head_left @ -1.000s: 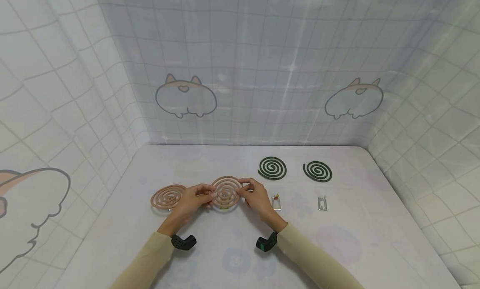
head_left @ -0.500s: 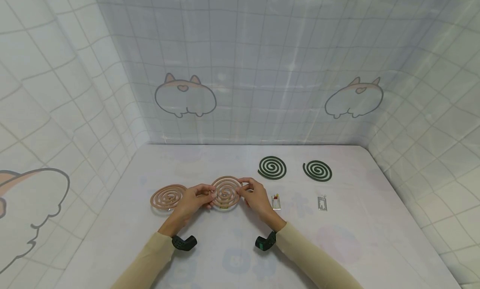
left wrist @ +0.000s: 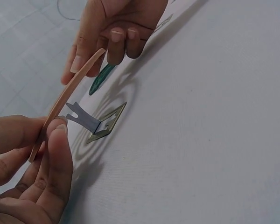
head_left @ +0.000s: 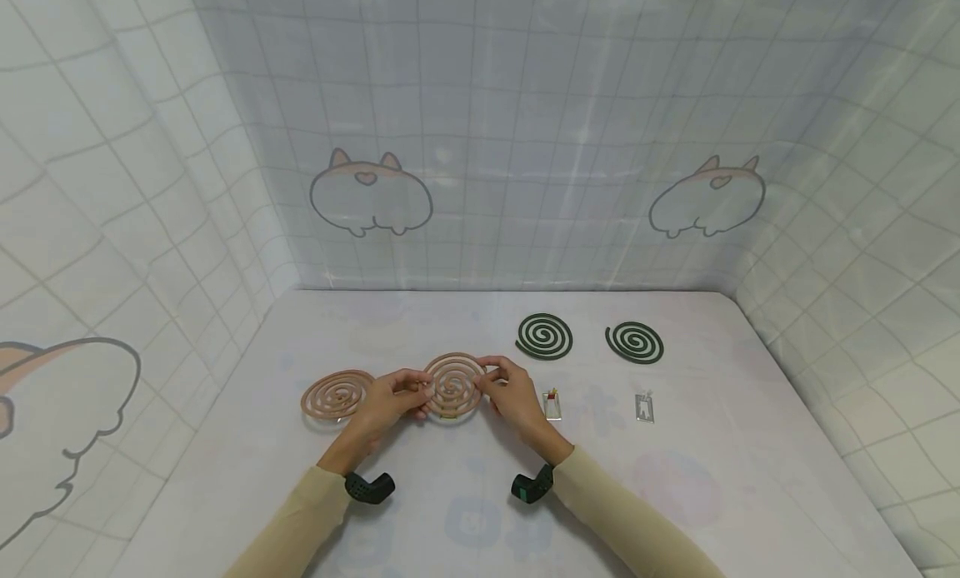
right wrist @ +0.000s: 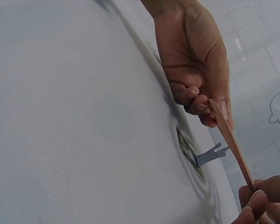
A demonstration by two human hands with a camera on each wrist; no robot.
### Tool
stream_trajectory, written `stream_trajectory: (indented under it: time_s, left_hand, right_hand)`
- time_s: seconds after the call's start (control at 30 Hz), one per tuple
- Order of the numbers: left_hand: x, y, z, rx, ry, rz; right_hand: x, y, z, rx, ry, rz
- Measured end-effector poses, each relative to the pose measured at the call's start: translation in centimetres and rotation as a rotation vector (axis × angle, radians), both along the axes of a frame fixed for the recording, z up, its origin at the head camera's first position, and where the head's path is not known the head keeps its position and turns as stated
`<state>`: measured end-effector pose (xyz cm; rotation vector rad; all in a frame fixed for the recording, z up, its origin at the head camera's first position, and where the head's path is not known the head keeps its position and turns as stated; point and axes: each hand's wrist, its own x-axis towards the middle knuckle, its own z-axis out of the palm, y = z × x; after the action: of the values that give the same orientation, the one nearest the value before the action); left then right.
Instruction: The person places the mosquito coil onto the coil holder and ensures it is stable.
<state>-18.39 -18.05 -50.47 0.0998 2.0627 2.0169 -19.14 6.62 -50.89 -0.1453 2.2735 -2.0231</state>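
Table (head_left: 450,465): white
Left hand (head_left: 384,409): pinching brown coil (left wrist: 65,94)
Right hand (head_left: 516,397): pinching coil's opposite edge
Stand (left wrist: 87,121): between hands

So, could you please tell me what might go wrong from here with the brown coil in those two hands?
The thin brown coil is pinched at opposite edges by the left hand and right hand, so uneven pressure might snap it. Its middle could miss the forked metal stand below and slip. In the head view, the left hand partly covers the other brown coil, so pulling back might knock it.
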Motion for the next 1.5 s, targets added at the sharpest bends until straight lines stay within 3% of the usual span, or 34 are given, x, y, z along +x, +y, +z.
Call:
stream_trajectory:
  time_s: [0.63,1.3,1.5]
  left_hand:
    - [0.5,0.1,0.0,0.085,-0.004,-0.031]
    - [0.6,0.5,-0.1,0.070,-0.065,0.055]
    - [0.6,0.6,-0.2,0.065,-0.059,0.051]
  right_hand:
    - [0.2,-0.1,-0.2,0.013,-0.015,0.006]
    - [-0.7,-0.4,0.1,0.062,0.007,0.031]
    - [-1.0,-0.6,0.2,0.065,0.011,0.025]
